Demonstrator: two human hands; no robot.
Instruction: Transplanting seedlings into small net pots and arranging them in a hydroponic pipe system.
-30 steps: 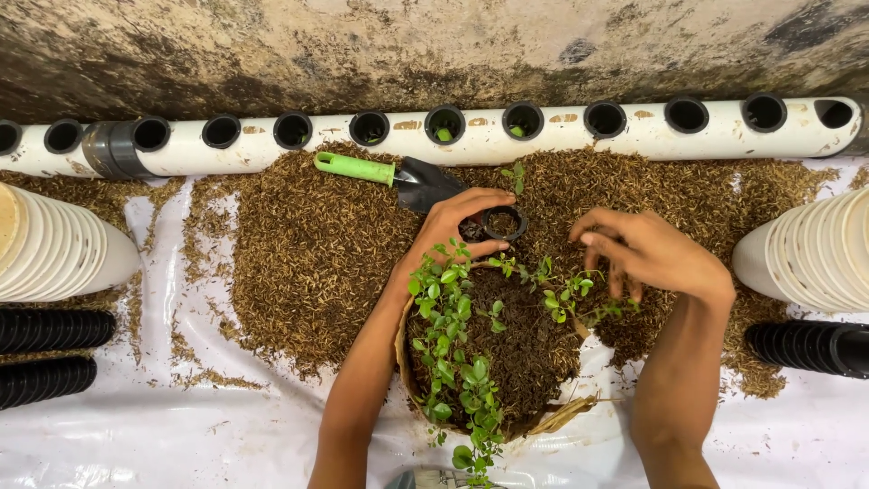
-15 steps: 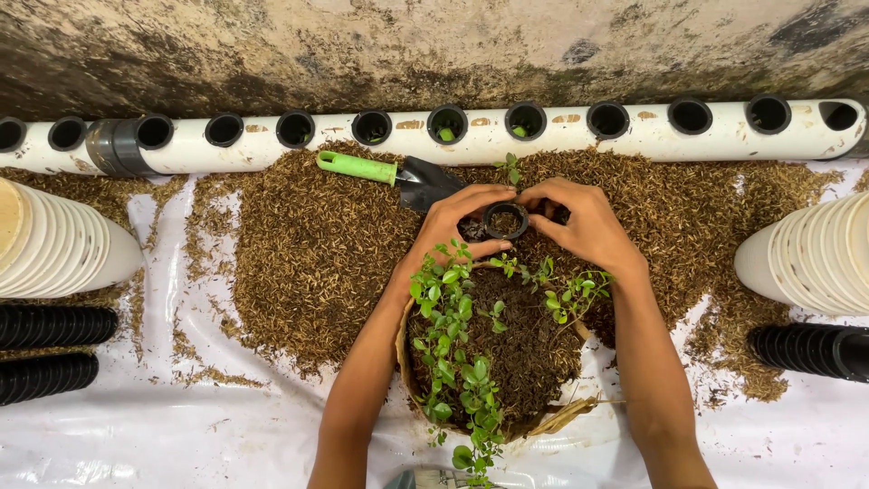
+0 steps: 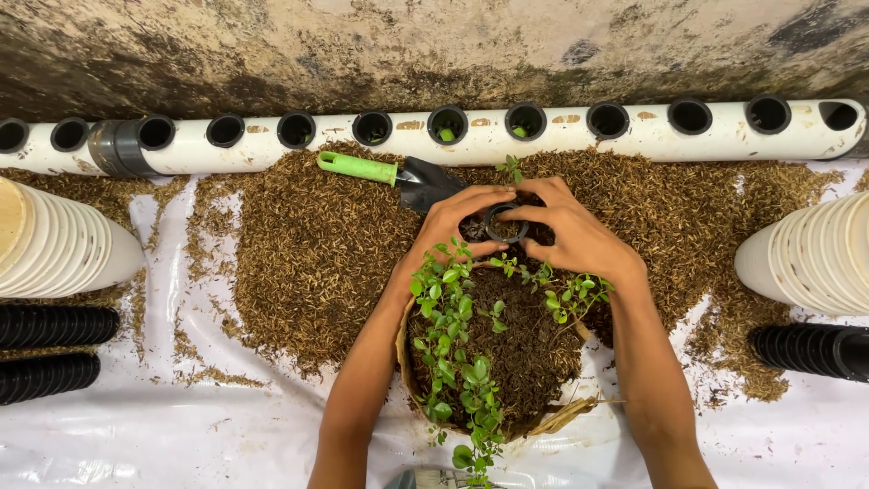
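Small black net pot point(image 3: 503, 224) held between both hands, just far of the basket's rim and near the middle of the scene, over the brown husk spread. Left hand point(image 3: 457, 222) curled around the pot's left side, fingers point(image 3: 484, 195) bent over its far edge and pinching it. Right hand point(image 3: 566, 231) cupped against the pot's right side, fingers point(image 3: 525, 213) pressed to the rim, thumb and forefinger closing on it. Contents of the pot too small to make out, apart from a dark fill and a little green sprig point(image 3: 510, 167) showing just far of the hands.

Just near the hands, a round woven basket point(image 3: 557, 421) packed with dark soil and leafy green seedlings point(image 3: 444, 317), stems trailing toward the near edge. Beside the left hand, on its far-left, a hand trowel point(image 3: 389, 174) with a green handle and dark blade, lying flat on the coarse brown husk point(image 3: 299, 254). Husk heaped across a white plastic sheet point(image 3: 181, 435).

Along the far side, a long white pipe point(image 3: 561, 140) with a row of round openings, some holding black net pots, two with small green shoots. Grey coupling point(image 3: 113, 149) at its left end. Behind it, a stained concrete wall point(image 3: 407, 45).

At far left and far right, stacks of white cups point(image 3: 54, 249) lying on their sides, with stacks of black net pots point(image 3: 50, 326) near them.
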